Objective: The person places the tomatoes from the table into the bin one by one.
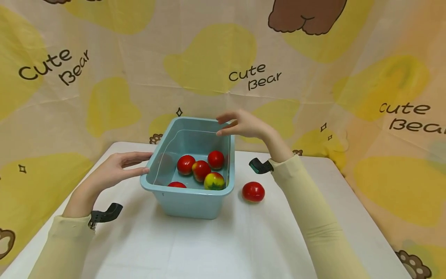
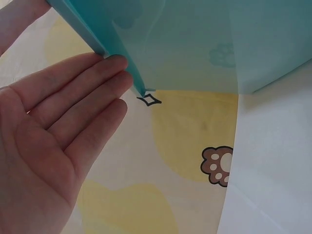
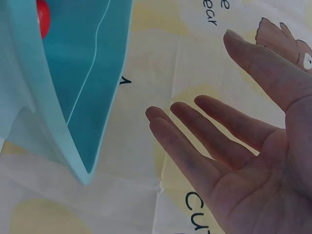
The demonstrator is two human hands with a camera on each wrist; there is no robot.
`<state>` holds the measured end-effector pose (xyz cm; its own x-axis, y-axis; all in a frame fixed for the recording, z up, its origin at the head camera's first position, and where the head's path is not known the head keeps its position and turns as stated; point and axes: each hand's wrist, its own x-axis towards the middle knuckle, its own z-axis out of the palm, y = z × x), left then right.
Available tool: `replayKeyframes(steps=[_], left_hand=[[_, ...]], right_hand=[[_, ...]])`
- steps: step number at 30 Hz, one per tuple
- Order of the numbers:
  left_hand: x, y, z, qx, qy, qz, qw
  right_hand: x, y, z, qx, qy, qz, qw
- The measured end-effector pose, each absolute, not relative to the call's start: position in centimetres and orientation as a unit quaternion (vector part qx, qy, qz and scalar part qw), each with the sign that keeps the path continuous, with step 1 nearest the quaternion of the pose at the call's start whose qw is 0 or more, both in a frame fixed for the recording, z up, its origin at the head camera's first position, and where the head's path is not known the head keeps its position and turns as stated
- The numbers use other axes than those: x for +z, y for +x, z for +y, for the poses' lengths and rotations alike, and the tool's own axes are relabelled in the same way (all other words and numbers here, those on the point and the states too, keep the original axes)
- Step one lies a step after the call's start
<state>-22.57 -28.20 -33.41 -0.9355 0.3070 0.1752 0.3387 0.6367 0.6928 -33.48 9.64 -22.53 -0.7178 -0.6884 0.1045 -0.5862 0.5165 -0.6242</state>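
Note:
A light blue plastic bin (image 1: pixel 189 199) stands on the white table. Inside lie several shiny round tomato-like fruits, mostly red, such as this red one (image 1: pixel 216 159); a yellow-green one (image 1: pixel 214 181) is by the near right corner. My left hand (image 1: pixel 116 170) is at the bin's left rim; in the left wrist view its straight fingers (image 2: pixel 92 95) lie against the rim's outer side. Over the far right corner hovers my right hand (image 1: pixel 245 124), fingers spread and holding nothing; the right wrist view shows a gap between it and the bin.
One more red fruit (image 1: pixel 253 192) sits on the table (image 1: pixel 195 248) just right of the bin. Behind the table hangs a cream and yellow cloth (image 1: pixel 205 58) printed with "Cute Bear". Each wrist wears a black strap mount (image 1: pixel 107 213).

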Motion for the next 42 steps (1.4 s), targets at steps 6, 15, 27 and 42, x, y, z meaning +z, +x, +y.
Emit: replayKeyframes(steps=[6, 15, 27, 42], left_hand=[[-33.3, -22.4, -28.3, -0.378, -0.180, -0.908, 0.022], [-33.2, -22.2, -28.3, -0.374, -0.175, -0.911, 0.018], [-33.3, -22.3, -28.2, -0.369, -0.169, -0.914, 0.021], [-33.2, -22.6, -27.9, -0.372, -0.176, -0.911, 0.020]], right_hand=[[-23.1, -32.7, 11.2, -0.350, -0.354, 0.865, 0.070], [-23.9, -31.6, 14.1, -0.390, -0.314, 0.864, 0.059], [-26.5, -30.7, 17.8, -0.394, -0.283, 0.873, 0.053], [-31.4, -30.5, 21.4, -0.428, -0.235, 0.869, 0.076]])
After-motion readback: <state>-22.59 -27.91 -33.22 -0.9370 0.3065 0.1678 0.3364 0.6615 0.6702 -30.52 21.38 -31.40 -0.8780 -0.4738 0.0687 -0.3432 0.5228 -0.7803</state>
